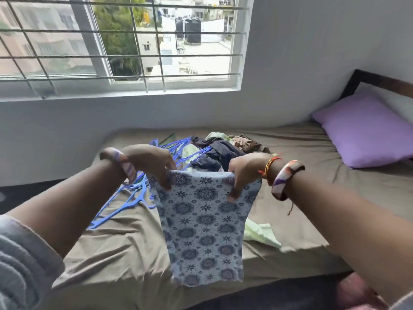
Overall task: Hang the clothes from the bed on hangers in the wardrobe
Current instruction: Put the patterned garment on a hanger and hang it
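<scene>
Head view looks down over a bed [301, 151] covered with a brown sheet, set under a barred window [125, 41]. Both hands are raised over the near half of the mattress and hold up a printed cloth [201, 224], pale blue with dark round flower-like motifs. The left hand [149, 164] pinches its top edge at the left corner, fingers curled down over the fabric. The right hand [243, 173] grips the top edge at the right corner, fingers folded round it. The edge is stretched fairly taut between the two hands, and the rest of the cloth hangs straight down toward the near edge of the bed, its lower end slightly blurred.

Each wrist wears a broad patterned bangle; the right wrist also has a red and orange thread [269, 165]. A grey sleeve [20, 265] is pushed up the left forearm.

Behind the hands, in the middle of the bed, lies a heap of clothes [225, 151]: dark navy pieces, a brown one and a pale green one. Blue hangers [125, 202] lie loosely piled on the sheet to the left of the heap, partly under the left forearm. Another pale green garment [259, 233] lies on the sheet just to the right of the hanging cloth, partly behind it. A purple pillow [366, 128] rests at the far right end against a dark headboard [366, 80].
</scene>
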### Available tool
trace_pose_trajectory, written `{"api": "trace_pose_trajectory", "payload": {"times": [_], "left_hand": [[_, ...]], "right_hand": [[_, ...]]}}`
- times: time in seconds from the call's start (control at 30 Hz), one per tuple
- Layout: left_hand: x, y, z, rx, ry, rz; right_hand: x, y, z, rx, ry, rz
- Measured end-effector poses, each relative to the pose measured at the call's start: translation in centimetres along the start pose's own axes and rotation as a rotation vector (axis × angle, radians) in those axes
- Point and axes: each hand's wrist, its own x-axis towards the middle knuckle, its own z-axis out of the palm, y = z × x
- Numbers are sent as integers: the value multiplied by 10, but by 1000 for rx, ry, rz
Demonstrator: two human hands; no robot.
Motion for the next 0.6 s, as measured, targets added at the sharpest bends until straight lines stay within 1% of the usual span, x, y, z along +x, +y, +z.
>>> {"api": "trace_pose_trajectory", "payload": {"times": [0.03, 0.07, 0.1, 0.13, 0.17, 0.2, 0.23, 0.27, 0.33, 0.4, 0.47, 0.53, 0.57, 0.6], "left_hand": [[5, 2, 2, 164, 95, -11], [10, 2, 4, 277, 182, 1], [14, 0, 5, 333, 267, 27], [18, -3, 5, 337, 322, 62], [19, -5, 3, 318, 349, 100], [19, -7, 0, 292, 356, 109], [18, -8, -5, 270, 363, 104], [18, -9, -11, 248, 369, 104], [22, -18, -21, 177, 378, 161], [37, -35, -29, 36, 437, 171], [61, -52, -33, -132, 612, 91], [86, -70, -34, -286, 823, -8], [97, -81, -34, -354, 883, -64], [108, -96, -30, -392, 887, -138]], "right_hand": [[2, -10, 1, -95, -27, -35], [0, -18, 4, -186, -52, -61], [0, -19, 9, -243, -97, -66], [2, -18, 14, -308, -124, -52], [3, -17, 16, -352, -117, -50], [4, -16, 17, -352, -86, -79], [5, -14, 16, -288, -72, -149], [6, -14, 15, -145, -86, -251], [13, -11, 18, 328, -142, -468], [20, -11, 17, 818, -160, -556], [43, -6, 15, 1187, -196, -549], [69, -3, 13, 1415, -183, -509], [83, -3, 13, 1504, -154, -476], [97, -4, 14, 1582, -114, -433]]}}
